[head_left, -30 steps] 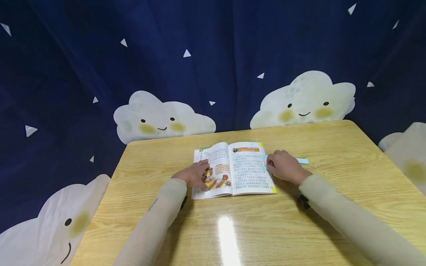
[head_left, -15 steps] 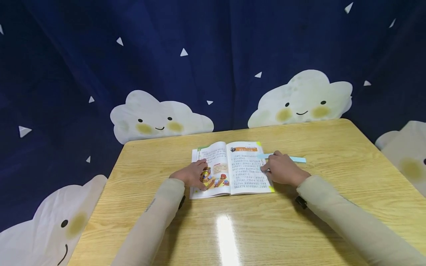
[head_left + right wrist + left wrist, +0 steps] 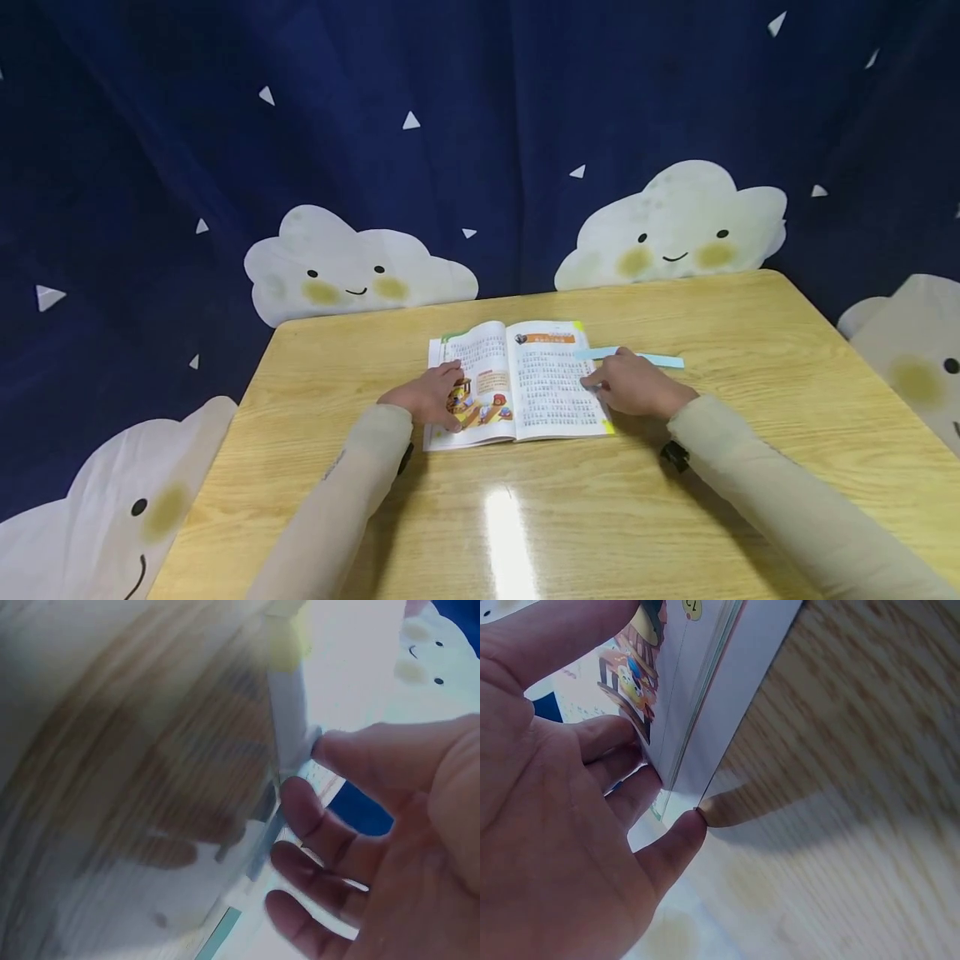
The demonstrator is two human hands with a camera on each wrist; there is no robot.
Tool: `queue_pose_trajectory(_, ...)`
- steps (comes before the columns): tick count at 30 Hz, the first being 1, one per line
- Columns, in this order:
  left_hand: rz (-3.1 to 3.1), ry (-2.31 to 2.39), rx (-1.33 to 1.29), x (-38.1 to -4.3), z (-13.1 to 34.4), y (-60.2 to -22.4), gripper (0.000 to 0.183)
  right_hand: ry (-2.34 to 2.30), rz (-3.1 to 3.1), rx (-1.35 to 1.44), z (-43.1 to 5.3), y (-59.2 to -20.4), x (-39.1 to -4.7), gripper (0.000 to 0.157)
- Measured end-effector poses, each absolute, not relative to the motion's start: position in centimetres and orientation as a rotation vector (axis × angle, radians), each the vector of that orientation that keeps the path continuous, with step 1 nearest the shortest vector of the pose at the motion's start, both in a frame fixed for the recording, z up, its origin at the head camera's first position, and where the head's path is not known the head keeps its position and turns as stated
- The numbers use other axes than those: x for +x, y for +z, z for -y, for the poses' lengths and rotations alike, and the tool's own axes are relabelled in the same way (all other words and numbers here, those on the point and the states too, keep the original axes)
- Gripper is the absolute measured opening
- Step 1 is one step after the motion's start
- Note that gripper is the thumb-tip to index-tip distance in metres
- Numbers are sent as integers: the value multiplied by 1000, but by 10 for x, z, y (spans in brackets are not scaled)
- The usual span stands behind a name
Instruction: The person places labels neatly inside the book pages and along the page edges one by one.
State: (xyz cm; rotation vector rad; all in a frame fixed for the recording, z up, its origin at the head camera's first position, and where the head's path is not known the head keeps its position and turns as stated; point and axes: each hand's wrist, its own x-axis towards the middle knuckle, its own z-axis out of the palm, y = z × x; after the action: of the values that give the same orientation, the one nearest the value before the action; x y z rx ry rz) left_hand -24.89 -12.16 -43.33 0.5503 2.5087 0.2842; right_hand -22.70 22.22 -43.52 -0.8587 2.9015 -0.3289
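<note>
An open book [image 3: 553, 387] with printed text and colour pictures lies on the table. My left hand [image 3: 429, 395] rests spread on its left page; in the left wrist view several fingertips [image 3: 690, 829] sit at the pages' outer edge. At the right page's edge my right hand [image 3: 636, 385] has its thumb on the paper. The right wrist view shows that thumb [image 3: 341, 754] and a bent forefinger pinching a pale blue strip [image 3: 264, 851] at the page edge. Another long light blue strip [image 3: 663, 361] crosses the book's edge beneath the hand, partly hidden by it.
The wooden table [image 3: 360, 358] extends around the book, with a bright light reflection [image 3: 512, 542] near its front. Behind its far edge hangs a dark blue curtain [image 3: 450, 100] printed with smiling clouds [image 3: 675, 221].
The right thumb has extended left onto the page, covering the small blue end that showed there earlier. The left hand keeps its place on the book. The head view has shifted slightly.
</note>
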Motion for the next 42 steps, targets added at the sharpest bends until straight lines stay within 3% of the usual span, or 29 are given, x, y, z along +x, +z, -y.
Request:
queue_pose_trajectory(6, -2521, 270, 558, -250, 119, -429, 92, -359, -2897, -743, -224, -434, -227, 24)
queue_pose_trajectory(14, -2523, 275, 553, -248, 121, -435, 92, -417, -2898, -845, -235, -432, -228, 30)
queue_pose_trajectory(34, -2540, 316, 537, -247, 121, -435, 91, -782, -2923, -363, -312, -409, -231, 37)
queue_pose_trajectory(42, -2533, 303, 520, -247, 120, -435, 90, -761, -2904, -351, -324, -417, -235, 36)
